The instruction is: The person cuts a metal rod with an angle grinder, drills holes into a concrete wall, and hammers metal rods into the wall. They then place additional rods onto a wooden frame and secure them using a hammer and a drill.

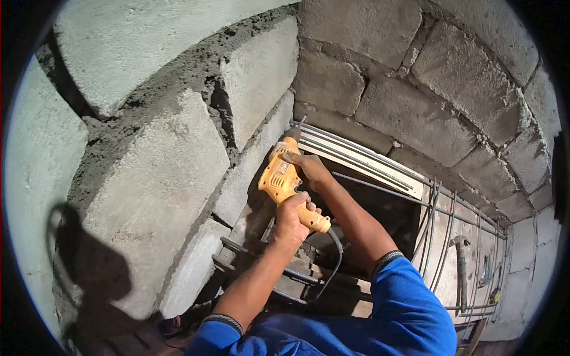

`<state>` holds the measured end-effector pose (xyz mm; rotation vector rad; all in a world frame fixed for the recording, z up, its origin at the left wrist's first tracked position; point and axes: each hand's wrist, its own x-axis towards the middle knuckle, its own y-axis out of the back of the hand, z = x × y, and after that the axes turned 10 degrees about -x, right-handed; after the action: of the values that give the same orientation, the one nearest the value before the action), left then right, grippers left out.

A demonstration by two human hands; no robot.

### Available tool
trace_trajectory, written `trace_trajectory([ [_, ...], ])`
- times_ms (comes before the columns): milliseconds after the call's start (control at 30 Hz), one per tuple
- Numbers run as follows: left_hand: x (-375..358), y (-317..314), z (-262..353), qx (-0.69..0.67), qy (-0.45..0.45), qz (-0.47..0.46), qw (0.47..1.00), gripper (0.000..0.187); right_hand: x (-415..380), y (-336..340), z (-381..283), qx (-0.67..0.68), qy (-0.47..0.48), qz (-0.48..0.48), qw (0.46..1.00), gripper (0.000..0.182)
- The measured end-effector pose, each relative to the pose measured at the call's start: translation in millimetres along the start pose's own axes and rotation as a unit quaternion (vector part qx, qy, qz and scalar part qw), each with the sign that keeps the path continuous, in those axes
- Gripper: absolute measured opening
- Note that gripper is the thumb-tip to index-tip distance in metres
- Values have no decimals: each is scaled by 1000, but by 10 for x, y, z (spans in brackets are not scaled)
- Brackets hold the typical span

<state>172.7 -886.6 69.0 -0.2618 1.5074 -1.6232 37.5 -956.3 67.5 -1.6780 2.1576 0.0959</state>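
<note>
A yellow power drill (279,177) points up toward the corner where two block walls meet. Its dark chuck and thin bit reach the end of a white board (368,160) lined with metal rods. My left hand (289,218) is wrapped round the drill's rear handle, near the trigger. Farther forward, my right hand (309,167) grips the drill body just behind the chuck, its fingers partly hidden by the tool. A black cord (340,255) hangs from the handle's base. Whether the bit touches the wall cannot be made out.
Concrete block walls rise at left (157,196) and right (415,118). Steel rebar (439,210) crosses the boards at right, where a hammer (461,270) lies. Below my forearms are a dark opening and more rebar (303,276). A shadow falls on the left wall.
</note>
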Motion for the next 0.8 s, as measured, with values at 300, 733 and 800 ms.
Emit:
trace_trajectory([
  [300,22,-58,-87,-17,7,16,1000,17,139,128,64,-23,-16,0,1000,42],
  [733,36,-92,-38,-10,4,8,1000,15,140,85,-10,-32,-27,6,999,39],
  [800,28,-128,-58,-29,7,20,999,16,78,88,-75,11,-36,-18,999,38],
])
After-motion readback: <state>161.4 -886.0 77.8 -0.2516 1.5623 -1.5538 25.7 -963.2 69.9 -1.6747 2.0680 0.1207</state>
